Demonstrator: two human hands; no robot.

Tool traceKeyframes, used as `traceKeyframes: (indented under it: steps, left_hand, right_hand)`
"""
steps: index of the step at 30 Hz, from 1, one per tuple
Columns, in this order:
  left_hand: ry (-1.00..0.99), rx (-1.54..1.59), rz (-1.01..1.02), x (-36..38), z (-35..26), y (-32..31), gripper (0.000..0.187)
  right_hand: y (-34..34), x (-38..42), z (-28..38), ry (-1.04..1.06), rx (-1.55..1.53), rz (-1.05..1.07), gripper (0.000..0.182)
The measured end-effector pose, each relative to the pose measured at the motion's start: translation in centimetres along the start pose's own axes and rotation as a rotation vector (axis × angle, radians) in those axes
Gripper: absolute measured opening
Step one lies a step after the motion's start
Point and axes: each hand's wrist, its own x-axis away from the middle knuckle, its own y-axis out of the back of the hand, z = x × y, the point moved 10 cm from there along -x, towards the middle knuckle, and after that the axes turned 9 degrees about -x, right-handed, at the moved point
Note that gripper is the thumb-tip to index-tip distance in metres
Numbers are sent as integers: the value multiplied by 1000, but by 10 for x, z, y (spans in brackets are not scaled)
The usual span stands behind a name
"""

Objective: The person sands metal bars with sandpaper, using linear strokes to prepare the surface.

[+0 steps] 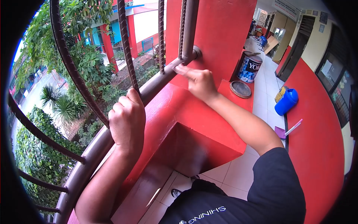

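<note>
A brown metal railing (154, 86) with a thick lower rail and twisted upright bars crosses the left half of the view. My left hand (127, 118) is closed on the railing where one twisted bar meets the lower rail. Farther along, near the rail's end at the red pillar (212, 33), my right hand (199, 83) presses its fingertips against the lower rail. Its fingers are held together and slightly blurred at the tips; anything pinched under them is hidden. Beneath both hands runs a red painted ledge (197, 112).
On the ledge by the pillar stand a paint can (250, 68) and a round lid (240, 89). A blue bin (286, 102) and a purple dustpan (280, 132) are on the tiled corridor floor (263, 112) to the right. Plants (41, 145) grow beyond the railing.
</note>
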Motion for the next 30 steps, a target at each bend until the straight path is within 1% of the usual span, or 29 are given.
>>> traceKeyframes:
  steps: [1,2,4,5,6,8,9,10,12,13,14,15,16,17,18,20,22,23,24,26,28,29,30]
  left_hand:
    - [-2,1,3,1,-1,-1,20]
    - [-5,3,9,2,-2,-1,20]
    - [-9,9,-11,2,-1,2,20]
    - [-9,11,-8,2,-1,2,19]
    - [-6,8,-10,2,0,2,19]
    - [-16,5,-6,1,0,1,18]
    - [-16,3,4,1,0,0,18]
    - [-21,8,0,0,0,0,18]
    - [-42,6,-2,3,0,2,17]
    - [-45,32,0,2,0,2,17]
    - [-43,58,3,1,1,3,17]
    - [-43,45,20,1,0,3,15]
    - [-37,33,25,-1,2,2,15]
    - [-51,36,25,-1,2,2,14]
    - [-70,38,28,0,1,3,13]
    - [-64,88,60,-1,2,5,10]
    - [-58,130,70,-1,2,4,10]
    - [-53,146,96,-1,2,2,12]
    - [-37,179,125,-1,3,3,21]
    - [-33,217,180,0,3,0,30]
    - [-28,245,250,2,3,-5,41]
    - [-29,219,249,3,3,-6,43]
    - [-34,194,244,3,3,-7,46]
  right_hand:
    - [-9,0,32,116,-74,66,52]
    - [-8,0,49,184,-126,95,50]
    - [-2,-2,-11,-97,33,30,49]
    - [10,-3,-41,-110,19,-89,46]
    - [11,-3,-50,-114,11,-61,45]
    - [1,-7,1,44,-17,2,44]
    - [-2,-7,35,140,-110,28,47]
    - [-4,-5,50,228,-120,48,47]
    - [3,-11,18,142,39,55,47]
    - [11,-20,-10,1,-1,23,48]
    - [14,-20,-27,-80,-39,10,47]
    - [7,-13,-24,-3,5,14,47]
    - [2,-11,1,77,46,16,47]
    - [-6,-8,30,180,5,83,47]
    - [-10,-3,52,235,-45,160,53]
    - [-5,-4,51,315,-84,194,52]
    - [2,-14,1,139,79,140,49]
    - [4,-14,-23,-8,150,149,44]
    - [-1,-6,-23,-4,140,146,44]
    - [-8,6,27,162,145,140,41]
    - [3,14,75,478,-23,87,39]
    - [4,16,66,349,-138,132,38]
    - [9,16,60,343,-147,127,38]
